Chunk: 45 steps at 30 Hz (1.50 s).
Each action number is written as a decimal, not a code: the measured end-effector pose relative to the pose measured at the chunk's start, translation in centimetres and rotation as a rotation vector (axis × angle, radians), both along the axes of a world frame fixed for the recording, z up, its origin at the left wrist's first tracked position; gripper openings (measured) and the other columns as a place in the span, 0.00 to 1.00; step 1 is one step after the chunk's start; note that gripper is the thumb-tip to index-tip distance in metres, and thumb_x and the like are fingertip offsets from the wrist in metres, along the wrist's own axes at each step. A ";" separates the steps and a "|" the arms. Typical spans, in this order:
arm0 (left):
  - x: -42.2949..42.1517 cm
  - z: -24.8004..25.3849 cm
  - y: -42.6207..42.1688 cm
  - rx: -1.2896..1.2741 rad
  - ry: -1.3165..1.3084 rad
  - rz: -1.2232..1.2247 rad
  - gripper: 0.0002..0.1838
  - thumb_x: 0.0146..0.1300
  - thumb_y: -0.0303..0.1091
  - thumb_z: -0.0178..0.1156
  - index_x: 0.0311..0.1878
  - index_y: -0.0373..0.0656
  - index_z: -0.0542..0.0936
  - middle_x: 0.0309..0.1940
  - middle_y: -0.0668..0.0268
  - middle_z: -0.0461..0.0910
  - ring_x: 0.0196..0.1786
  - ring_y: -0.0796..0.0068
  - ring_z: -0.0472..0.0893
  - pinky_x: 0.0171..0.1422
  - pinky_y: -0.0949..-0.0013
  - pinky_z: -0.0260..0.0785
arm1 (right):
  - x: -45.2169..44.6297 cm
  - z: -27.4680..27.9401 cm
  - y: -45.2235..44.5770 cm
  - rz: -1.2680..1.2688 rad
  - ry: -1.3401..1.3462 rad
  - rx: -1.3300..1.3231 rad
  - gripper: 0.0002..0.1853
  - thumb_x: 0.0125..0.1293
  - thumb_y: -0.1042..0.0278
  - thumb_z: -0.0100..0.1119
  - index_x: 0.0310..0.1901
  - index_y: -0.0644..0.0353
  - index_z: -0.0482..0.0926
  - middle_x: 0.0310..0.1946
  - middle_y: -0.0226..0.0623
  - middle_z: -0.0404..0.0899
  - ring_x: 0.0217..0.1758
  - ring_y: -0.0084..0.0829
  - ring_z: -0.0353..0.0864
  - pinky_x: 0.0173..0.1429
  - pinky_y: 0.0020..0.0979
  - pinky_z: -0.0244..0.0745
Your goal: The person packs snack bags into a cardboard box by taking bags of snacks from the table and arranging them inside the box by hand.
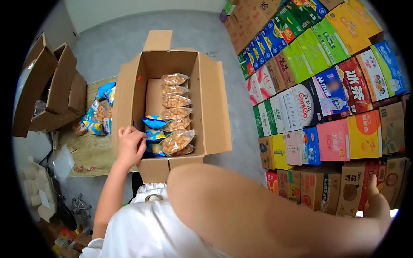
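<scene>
An open cardboard box [172, 164] stands in front of me. Along its right side runs a row of clear bags of round tan snacks [176, 101]. Several blue and yellow packets [154, 122] lie at its near left. My left hand [130, 145] is at the box's left wall, fingers curled over the edge beside the packets; what they pinch, if anything, is hidden. My right arm stretches across the lower view. Far to the right, my right hand [377, 198] is beside the stacked cartons [352, 189], one finger stretched out and the others mostly hidden, with nothing visible in it.
Colourful stacked drink cartons [305, 103] fill the right side. More blue snack bags [98, 112] lie on a wooden surface [81, 148] left of the box. Open cardboard boxes [58, 90] stand at the far left, above a pale chair [36, 185].
</scene>
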<state>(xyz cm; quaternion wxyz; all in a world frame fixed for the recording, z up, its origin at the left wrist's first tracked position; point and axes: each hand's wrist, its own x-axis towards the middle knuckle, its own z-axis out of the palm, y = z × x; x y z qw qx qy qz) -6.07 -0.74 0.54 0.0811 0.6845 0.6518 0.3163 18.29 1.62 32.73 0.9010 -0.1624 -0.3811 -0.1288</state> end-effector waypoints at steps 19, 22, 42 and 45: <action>-0.2 -0.2 -0.1 0.003 0.057 0.007 0.04 0.48 0.27 0.61 0.30 0.45 0.80 0.27 0.66 0.79 0.39 0.64 0.75 0.51 0.56 0.59 | 1.9 0.4 -0.9 0.124 0.019 0.039 0.45 0.54 0.71 0.54 0.75 0.41 0.50 0.78 0.34 0.45 0.81 0.37 0.34 0.76 0.64 0.25; -0.5 -0.7 -0.2 -0.022 0.063 -0.012 0.06 0.49 0.27 0.62 0.32 0.45 0.82 0.29 0.65 0.80 0.42 0.64 0.75 0.54 0.55 0.59 | 2.4 0.8 -1.2 0.201 0.053 0.059 0.45 0.54 0.71 0.55 0.75 0.40 0.50 0.78 0.34 0.45 0.81 0.37 0.34 0.76 0.64 0.25; -0.6 -0.6 -0.4 0.008 -0.018 -0.010 0.05 0.49 0.27 0.62 0.32 0.45 0.82 0.26 0.68 0.79 0.40 0.68 0.76 0.54 0.55 0.58 | -12.2 -25.9 15.7 1.167 0.183 -0.800 0.08 0.74 0.65 0.46 0.47 0.57 0.71 0.44 0.34 0.76 0.47 0.23 0.73 0.51 0.28 0.67; -0.7 -0.7 -0.5 -0.005 -0.010 -0.009 0.05 0.49 0.27 0.62 0.32 0.45 0.81 0.28 0.68 0.80 0.41 0.68 0.76 0.54 0.55 0.58 | -14.7 -32.8 15.4 1.242 0.174 -1.011 0.12 0.76 0.58 0.43 0.47 0.58 0.70 0.42 0.36 0.77 0.42 0.26 0.76 0.46 0.28 0.70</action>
